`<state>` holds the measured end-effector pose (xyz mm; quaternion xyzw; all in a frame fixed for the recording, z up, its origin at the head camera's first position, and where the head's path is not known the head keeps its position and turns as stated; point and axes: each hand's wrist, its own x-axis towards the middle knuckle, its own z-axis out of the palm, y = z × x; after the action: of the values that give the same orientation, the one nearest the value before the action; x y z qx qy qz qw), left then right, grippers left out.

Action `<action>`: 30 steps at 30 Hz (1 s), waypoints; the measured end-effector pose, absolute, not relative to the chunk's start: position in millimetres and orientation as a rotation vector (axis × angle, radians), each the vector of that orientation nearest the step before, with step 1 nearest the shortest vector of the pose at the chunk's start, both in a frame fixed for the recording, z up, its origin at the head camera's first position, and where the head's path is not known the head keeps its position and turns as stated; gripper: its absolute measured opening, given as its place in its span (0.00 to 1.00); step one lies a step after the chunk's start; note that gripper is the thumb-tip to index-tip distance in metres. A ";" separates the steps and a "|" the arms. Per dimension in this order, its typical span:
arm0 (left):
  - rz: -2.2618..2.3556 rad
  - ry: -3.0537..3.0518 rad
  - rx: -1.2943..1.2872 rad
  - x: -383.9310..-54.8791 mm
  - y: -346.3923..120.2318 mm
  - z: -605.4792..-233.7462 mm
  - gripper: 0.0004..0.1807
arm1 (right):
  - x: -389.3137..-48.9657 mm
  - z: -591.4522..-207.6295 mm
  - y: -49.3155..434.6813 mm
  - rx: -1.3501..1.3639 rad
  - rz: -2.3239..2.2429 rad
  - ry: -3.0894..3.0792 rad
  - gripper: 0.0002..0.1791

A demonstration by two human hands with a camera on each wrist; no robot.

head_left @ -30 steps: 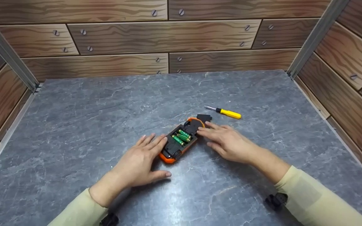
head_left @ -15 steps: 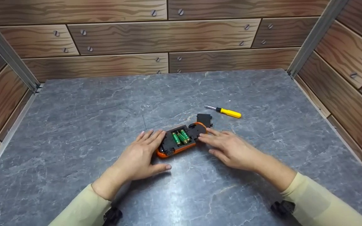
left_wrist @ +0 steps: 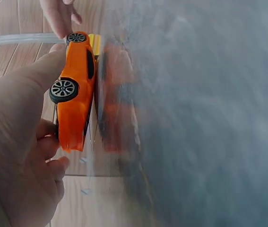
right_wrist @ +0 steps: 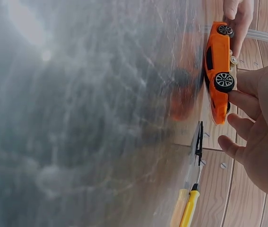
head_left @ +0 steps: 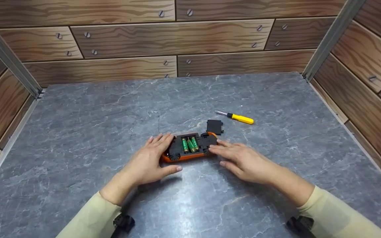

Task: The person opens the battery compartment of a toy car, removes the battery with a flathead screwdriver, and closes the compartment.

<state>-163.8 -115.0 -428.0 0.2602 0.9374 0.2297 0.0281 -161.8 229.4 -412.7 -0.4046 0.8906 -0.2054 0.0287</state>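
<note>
An orange toy car (head_left: 190, 156) lies upside down on the table, its black underside and wheels facing up. Green batteries (head_left: 190, 144) sit in its uncovered battery compartment, one of them slanted. At the car's left end, my left hand (head_left: 149, 162) touches it with extended fingers, thumb spread apart. My right hand (head_left: 243, 162) has its fingertips at the opposite end, fingers relaxed. Both wrist views show the car (left_wrist: 79, 90) from the side, roof down near the tabletop. Just behind its right end lies a black battery cover (head_left: 214, 127).
A yellow-handled screwdriver (head_left: 242, 119) lies behind the cover, toward the right. The grey marbled table (head_left: 111, 109) is bordered by wood-patterned walls (head_left: 174, 39) at the back and both sides.
The car has turned clockwise under both hands, from slanted to nearly level across the view. More of the black cover now shows. The screwdriver stays put.
</note>
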 end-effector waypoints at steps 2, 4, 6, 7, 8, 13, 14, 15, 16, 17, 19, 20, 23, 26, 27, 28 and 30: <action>0.751 2.877 0.783 -164.6 -114.8 -429.0 0.59 | -161.0 -412.3 229.3 -1.241 -0.631 2.744 0.29; 0.789 2.866 0.775 -165.2 -114.9 -429.6 0.59 | -160.7 -412.1 229.1 -1.237 -0.627 2.743 0.29; 0.817 2.857 0.767 -166.3 -114.9 -430.5 0.59 | -160.4 -411.9 229.1 -1.236 -0.627 2.743 0.29; 0.836 2.853 0.763 -166.9 -114.8 -430.7 0.59 | -160.2 -411.8 229.0 -1.236 -0.626 2.745 0.29; 0.853 2.849 0.755 -167.5 -114.8 -430.9 0.60 | -160.2 -411.7 228.9 -1.233 -0.627 2.745 0.29; 0.967 2.823 0.702 -170.9 -113.0 -432.3 0.61 | -159.5 -411.3 228.5 -1.221 -0.631 2.747 0.29; 0.989 2.816 0.692 -171.7 -112.2 -432.7 0.61 | -159.4 -411.3 228.4 -1.219 -0.633 2.747 0.29; 1.013 2.808 0.686 -172.4 -111.5 -433.3 0.62 | -159.3 -411.2 228.3 -1.217 -0.636 2.748 0.29; 1.041 2.800 0.681 -173.1 -110.8 -433.9 0.62 | -159.1 -410.8 228.1 -1.215 -0.637 2.747 0.29; 1.069 2.791 0.678 -173.6 -110.4 -434.8 0.62 | -159.0 -410.5 227.9 -1.213 -0.637 2.747 0.29; 1.117 2.778 0.667 -174.5 -109.8 -436.8 0.62 | -158.7 -410.4 227.7 -1.209 -0.636 2.748 0.29; 1.139 2.770 0.654 -174.8 -109.8 -437.6 0.63 | -158.6 -410.3 227.5 -1.207 -0.637 2.747 0.29; 1.197 2.749 0.600 -175.2 -110.8 -439.7 0.63 | -158.8 -410.9 227.3 -1.220 -0.645 2.749 0.29; 1.244 2.725 0.542 -175.8 -112.5 -441.0 0.63 | -159.6 -410.9 227.0 -1.247 -0.673 2.758 0.28; 1.260 2.717 0.534 -176.2 -113.1 -441.6 0.63 | -160.3 -411.0 226.9 -1.255 -0.689 2.761 0.27; 1.273 2.710 0.526 -176.6 -113.5 -442.0 0.63 | -161.2 -410.9 226.8 -1.263 -0.706 2.763 0.27; 1.297 2.698 0.513 -177.6 -114.1 -443.4 0.63 | -163.0 -409.9 226.1 -1.261 -0.737 2.767 0.27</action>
<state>-177.6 -114.1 -443.4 0.1688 0.8871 0.4264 0.0523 -163.0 226.1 -409.9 -0.4031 0.8843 -0.2356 0.0065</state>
